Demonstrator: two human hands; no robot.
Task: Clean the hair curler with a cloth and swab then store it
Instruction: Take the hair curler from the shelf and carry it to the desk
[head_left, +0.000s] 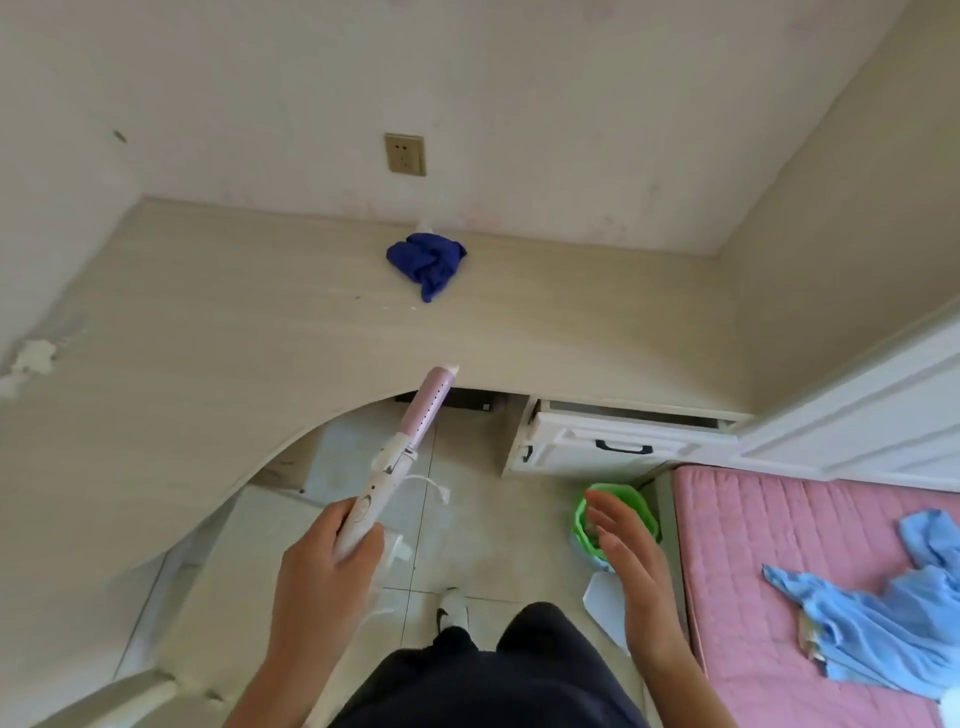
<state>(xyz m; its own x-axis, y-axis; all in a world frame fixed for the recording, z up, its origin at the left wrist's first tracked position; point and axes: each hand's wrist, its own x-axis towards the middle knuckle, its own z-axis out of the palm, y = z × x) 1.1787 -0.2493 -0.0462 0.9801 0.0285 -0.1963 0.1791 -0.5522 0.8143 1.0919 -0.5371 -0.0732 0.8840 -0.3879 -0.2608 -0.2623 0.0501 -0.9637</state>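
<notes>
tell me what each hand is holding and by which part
The left hand grips the hair curler by its white handle; the right hand is open and holds nothing.

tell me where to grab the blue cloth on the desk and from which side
Probably the bunched top of the cloth, pinched from above, reaching in from the front of the desk: it lies crumpled in a raised heap close to the wall. The right hand is open and free; the left hand grips the curler.
</notes>
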